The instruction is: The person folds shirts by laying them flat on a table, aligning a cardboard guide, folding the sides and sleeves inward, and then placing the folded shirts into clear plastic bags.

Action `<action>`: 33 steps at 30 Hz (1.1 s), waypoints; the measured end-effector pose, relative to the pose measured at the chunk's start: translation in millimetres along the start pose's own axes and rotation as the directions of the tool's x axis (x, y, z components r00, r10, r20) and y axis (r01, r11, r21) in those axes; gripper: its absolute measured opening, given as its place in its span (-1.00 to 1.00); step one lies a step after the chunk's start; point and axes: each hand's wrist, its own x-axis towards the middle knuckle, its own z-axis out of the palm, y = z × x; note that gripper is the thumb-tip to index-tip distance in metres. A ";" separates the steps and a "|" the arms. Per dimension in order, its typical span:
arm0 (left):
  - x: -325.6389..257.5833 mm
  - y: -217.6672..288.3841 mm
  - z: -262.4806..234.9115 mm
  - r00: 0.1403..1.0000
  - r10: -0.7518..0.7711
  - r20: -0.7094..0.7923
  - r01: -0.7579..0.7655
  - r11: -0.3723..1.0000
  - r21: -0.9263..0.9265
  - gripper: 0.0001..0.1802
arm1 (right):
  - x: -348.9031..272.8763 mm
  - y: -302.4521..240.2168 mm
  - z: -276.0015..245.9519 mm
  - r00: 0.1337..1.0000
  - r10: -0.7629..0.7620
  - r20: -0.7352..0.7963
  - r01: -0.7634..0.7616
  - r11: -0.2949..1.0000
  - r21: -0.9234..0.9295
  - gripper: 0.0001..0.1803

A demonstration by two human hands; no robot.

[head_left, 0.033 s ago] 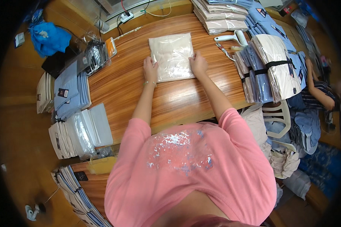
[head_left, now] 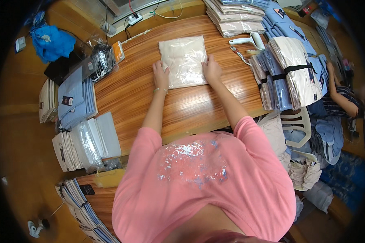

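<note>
A cream folded garment sealed in a clear plastic bag [head_left: 184, 60] lies flat on the wooden table [head_left: 182, 109], straight ahead of me. My left hand [head_left: 161, 76] rests at the bag's lower left edge, fingers on the plastic. My right hand [head_left: 211, 69] grips the lower right edge, fingers curled onto the bag. Both arms reach forward over the table.
Stacks of bagged shirts [head_left: 235, 18] sit at the far edge. Blue and cream bundles strapped with black bands [head_left: 290, 69] stand on the right, with a white handled tool [head_left: 247, 40] and scissors [head_left: 239, 54] nearby. More stacks [head_left: 75, 99] line the left. Another person [head_left: 340, 101] sits at right.
</note>
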 end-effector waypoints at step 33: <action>-32.0 3.9 12.1 0.869 0.248 0.429 -0.432 0.803 0.411 -0.50 | -38.7 -21.7 25.4 0.751 -0.560 0.349 0.645 0.735 -0.208 -0.33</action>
